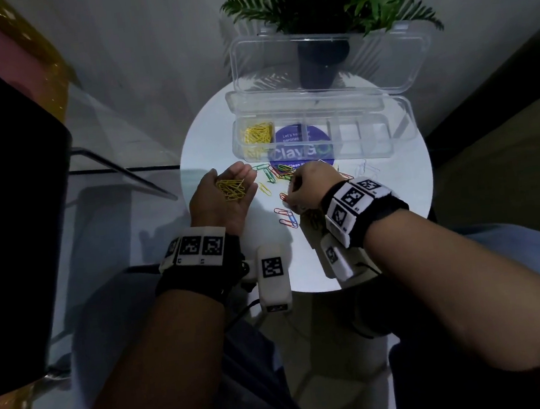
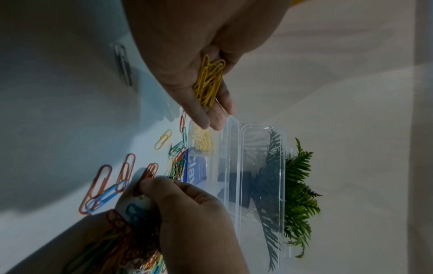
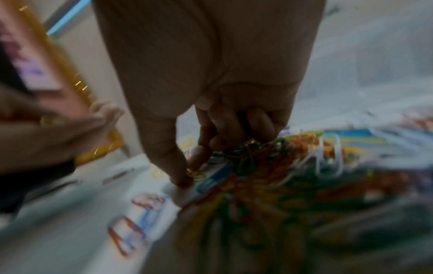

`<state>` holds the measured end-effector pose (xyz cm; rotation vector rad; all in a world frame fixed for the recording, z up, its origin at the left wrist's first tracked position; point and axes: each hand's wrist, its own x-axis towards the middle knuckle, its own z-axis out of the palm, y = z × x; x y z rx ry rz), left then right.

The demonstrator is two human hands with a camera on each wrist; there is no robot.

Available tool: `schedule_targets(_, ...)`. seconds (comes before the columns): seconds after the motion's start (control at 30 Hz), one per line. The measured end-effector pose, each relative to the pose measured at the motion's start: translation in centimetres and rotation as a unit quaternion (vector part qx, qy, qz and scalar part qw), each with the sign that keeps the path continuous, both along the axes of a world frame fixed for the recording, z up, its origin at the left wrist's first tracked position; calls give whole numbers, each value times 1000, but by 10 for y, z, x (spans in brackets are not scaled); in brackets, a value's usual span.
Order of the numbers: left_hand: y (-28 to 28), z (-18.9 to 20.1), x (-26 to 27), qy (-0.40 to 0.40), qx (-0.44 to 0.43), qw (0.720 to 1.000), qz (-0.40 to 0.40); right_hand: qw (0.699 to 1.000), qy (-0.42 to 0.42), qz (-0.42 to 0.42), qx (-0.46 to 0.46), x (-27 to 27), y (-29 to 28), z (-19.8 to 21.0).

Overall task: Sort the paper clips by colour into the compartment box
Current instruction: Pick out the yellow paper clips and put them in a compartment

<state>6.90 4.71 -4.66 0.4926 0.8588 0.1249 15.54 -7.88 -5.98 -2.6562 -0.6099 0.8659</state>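
Observation:
My left hand [image 1: 224,195] lies palm up over the table's left side, fingers relaxed, carrying a heap of yellow paper clips [image 1: 231,190] in the palm [image 2: 208,81]. My right hand [image 1: 308,187] is curled down on the mixed pile of coloured clips [image 1: 278,173]. In the blurred right wrist view its thumb and forefinger pinch a yellow paper clip [image 3: 194,174]. The clear compartment box [image 1: 401,130] stands open behind the pile. Its leftmost compartment holds yellow clips [image 1: 256,134]; the other compartments look bare.
Red and blue clips [image 1: 285,216] lie near my right wrist, and pale clips [image 1: 365,169] lie to the right. The box lid [image 1: 247,60] leans back against a potted plant [image 1: 317,62]. The round white table [image 1: 404,197] is small, with its edge close on all sides.

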Motion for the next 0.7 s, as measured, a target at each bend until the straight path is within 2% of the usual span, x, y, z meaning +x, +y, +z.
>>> schedule_targets(0.13,5,-5,-1,-30,-25,999,-6,1000,6,20,-2,-2,2,1)
schedule_targets(0.33,8,-5,-4,-33,-26,999,-14,999,-12,45,8,-3,-2,3)
schedule_targets(0.53,9,-3,-5,-13,-10,1000,2,993,-23,6,116,-2,3,1)
schedule_targets(0.7,9,-2,-4,-16,-19,1000,8,991,-26,7,133,1,6,6)
